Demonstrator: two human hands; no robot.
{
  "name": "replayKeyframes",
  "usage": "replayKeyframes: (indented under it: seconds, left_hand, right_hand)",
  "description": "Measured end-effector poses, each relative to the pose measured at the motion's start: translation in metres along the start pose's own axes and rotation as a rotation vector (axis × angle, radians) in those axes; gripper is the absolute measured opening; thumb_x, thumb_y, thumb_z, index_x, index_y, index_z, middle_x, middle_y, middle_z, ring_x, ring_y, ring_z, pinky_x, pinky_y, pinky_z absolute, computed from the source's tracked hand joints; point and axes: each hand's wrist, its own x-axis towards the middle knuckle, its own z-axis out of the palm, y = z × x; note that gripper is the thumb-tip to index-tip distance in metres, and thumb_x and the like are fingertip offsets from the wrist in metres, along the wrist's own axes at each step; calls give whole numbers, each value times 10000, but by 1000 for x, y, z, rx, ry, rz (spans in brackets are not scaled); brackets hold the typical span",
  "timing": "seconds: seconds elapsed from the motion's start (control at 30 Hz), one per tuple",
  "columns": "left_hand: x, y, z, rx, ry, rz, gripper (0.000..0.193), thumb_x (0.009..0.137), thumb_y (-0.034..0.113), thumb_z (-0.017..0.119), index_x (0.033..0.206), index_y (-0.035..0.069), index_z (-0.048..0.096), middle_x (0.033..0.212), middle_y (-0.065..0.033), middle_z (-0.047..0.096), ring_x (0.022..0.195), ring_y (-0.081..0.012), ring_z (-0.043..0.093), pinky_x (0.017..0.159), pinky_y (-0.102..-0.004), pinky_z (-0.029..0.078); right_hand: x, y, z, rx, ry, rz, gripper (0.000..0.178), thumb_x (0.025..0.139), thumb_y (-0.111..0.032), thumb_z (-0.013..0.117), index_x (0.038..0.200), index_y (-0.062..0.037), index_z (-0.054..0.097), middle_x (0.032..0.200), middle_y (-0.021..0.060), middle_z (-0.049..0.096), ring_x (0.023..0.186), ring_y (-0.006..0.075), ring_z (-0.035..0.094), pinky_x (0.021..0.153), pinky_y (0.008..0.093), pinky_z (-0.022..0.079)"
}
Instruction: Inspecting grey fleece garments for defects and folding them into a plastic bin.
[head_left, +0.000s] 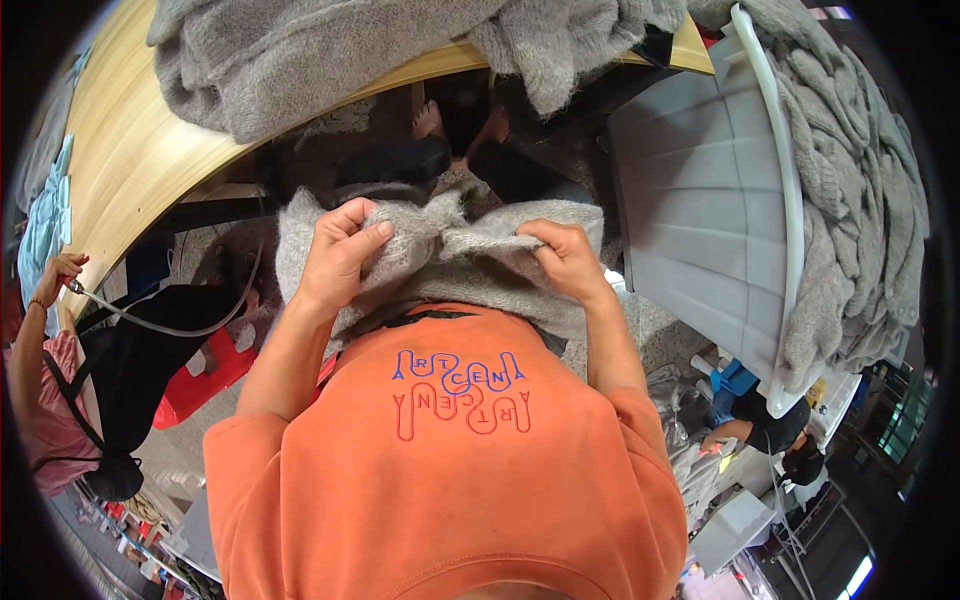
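Observation:
Across my lap lies a fuzzy grey knitted garment (460,278), its folds spread over both thighs. My left hand (345,250) is closed on the knit, thumb on top, near the left part of the garment. An edge of the same fabric is pinched between the thumb and fingers of my right hand (565,258), which sits to the right. Between the two hands the cloth is bunched and drawn up. Which part of the garment I hold, I cannot make out.
A wooden table (125,130) ahead bears a pile of grey knits (300,65). To the right stands a large grey plastic bin (700,190) heaped with similar knits (840,200). At left a person in pink (65,400) holds a hose-like tool near light-blue cloth (45,235); another person works at lower right.

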Motion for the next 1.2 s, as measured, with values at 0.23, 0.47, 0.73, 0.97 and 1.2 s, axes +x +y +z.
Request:
replayKeyframes:
  seconds: [0.23, 0.47, 0.73, 0.97, 1.2]
  left_hand:
    - [2, -2, 9, -101, -4, -15, 67, 796, 11, 557, 853, -8, 587, 797, -43, 619, 692, -67, 547, 637, -207, 440]
    - [2, -10, 14, -32, -4, -7, 36, 794, 20, 575, 789, 4, 607, 725, -17, 603, 628, -48, 521, 566, -193, 420]
    - [3, -10, 30, 92, -174, -220, 85, 809, 49, 572, 741, 14, 610, 613, 52, 528, 545, -8, 406, 478, -163, 303]
    - [0, -24, 34, 86, 5, -82, 112, 814, 75, 579, 729, 12, 618, 584, 55, 511, 490, -1, 373, 418, -174, 273]
    - [0, -18, 33, 11, 2, -123, 99, 808, 63, 581, 736, 7, 620, 623, 39, 543, 537, -7, 412, 471, -163, 310]
  right_hand:
    - [-1, -16, 15, 91, -112, 46, 284, 668, 53, 540, 946, 10, 578, 808, 88, 597, 686, 127, 559, 621, 233, 436]
    - [-3, -51, 26, -43, 86, -505, 258, 633, 43, 583, 886, -8, 589, 678, 83, 561, 591, 198, 557, 504, 292, 443]
    - [13, -65, 53, -272, 351, -819, 124, 610, -17, 569, 727, -21, 527, 667, 59, 522, 531, 193, 548, 445, 284, 432]
    - [15, -57, 60, -307, 361, -804, 153, 593, 11, 552, 742, -11, 520, 663, 72, 526, 529, 204, 552, 442, 288, 443]
    - [14, -54, 65, -302, 376, -816, 167, 586, 20, 544, 748, 0, 513, 668, 83, 521, 526, 207, 548, 441, 289, 444]
